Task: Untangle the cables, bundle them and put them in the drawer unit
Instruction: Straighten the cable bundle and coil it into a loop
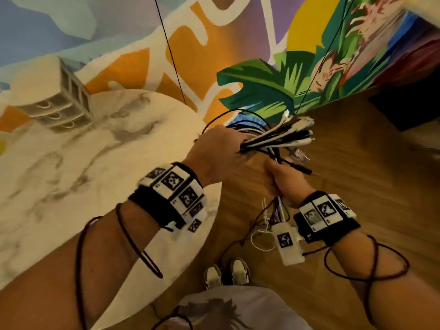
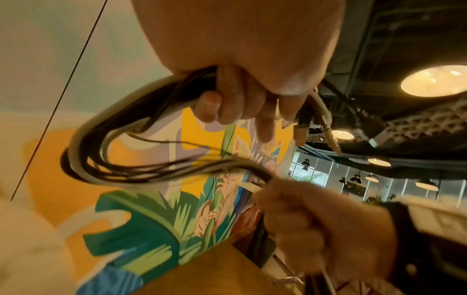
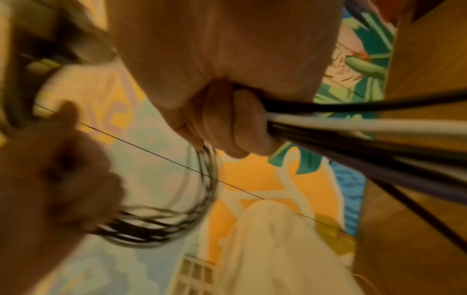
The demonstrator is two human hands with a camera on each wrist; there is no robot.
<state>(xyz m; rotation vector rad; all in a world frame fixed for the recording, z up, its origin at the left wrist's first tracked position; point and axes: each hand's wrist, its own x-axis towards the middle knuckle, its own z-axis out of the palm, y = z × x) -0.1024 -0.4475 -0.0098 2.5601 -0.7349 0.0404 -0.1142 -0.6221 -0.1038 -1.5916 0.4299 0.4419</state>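
A bundle of black and white cables [image 1: 278, 135] is held up over the floor, just past the table's right edge. My left hand [image 1: 220, 152] grips its upper part, and the plug ends fan out to the right of the fist. My right hand [image 1: 284, 179] grips the strands lower down, close below the left. In the left wrist view the cables [image 2: 101, 151] form a loop between the left hand [image 2: 235, 97] and the right hand [image 2: 316, 219]. The right wrist view shows the right hand's fingers [image 3: 227, 121] curled round the cables [image 3: 353, 125]. The white drawer unit [image 1: 57, 103] stands at the table's far left.
The round marble table [image 1: 83, 175] lies to my left, wooden floor [image 1: 345, 163] to the right. A painted mural wall [image 1: 214, 44] stands behind. Thin black cords hang in front of the wall. More cable ends [image 1: 266, 225] dangle below my right wrist, above my shoes [image 1: 226, 275].
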